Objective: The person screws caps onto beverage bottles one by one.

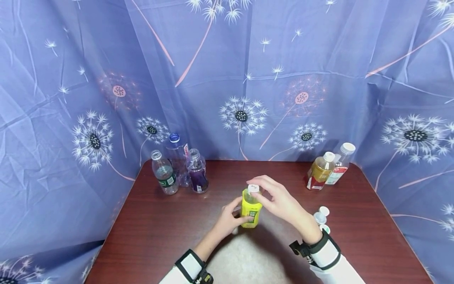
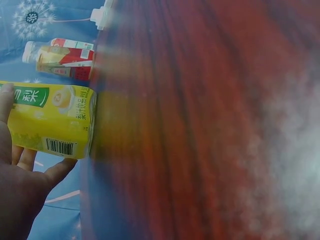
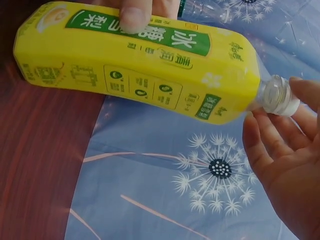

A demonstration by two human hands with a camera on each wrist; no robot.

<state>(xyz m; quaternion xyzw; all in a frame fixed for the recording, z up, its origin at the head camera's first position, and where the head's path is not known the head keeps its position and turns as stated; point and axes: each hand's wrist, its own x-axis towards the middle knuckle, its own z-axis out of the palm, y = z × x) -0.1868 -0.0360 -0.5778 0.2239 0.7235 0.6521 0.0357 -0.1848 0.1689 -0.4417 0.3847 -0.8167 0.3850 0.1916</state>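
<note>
A yellow-labelled drink bottle (image 1: 250, 209) stands upright near the middle of the table, a green panel on its label. My left hand (image 1: 228, 219) grips its lower body, thumb across the front; the left wrist view shows the fingers (image 2: 61, 171) behind it. At the top, my right hand (image 1: 278, 197) pinches the white bottle cap (image 1: 253, 188) between thumb and fingers. In the right wrist view the cap (image 3: 291, 108) sits at the end of the clear neck (image 3: 275, 95), partly hidden by the thumb.
Three capless bottles stand at the back left: one green-labelled (image 1: 166, 179), one blue-tinted (image 1: 175, 152), one purple-labelled (image 1: 198, 177). Two white-capped bottles, one amber (image 1: 320, 172) and one clear (image 1: 339, 165), stand back right. Several loose caps (image 1: 320, 217) lie beside my right forearm. A blue curtain (image 1: 213, 98) surrounds the table.
</note>
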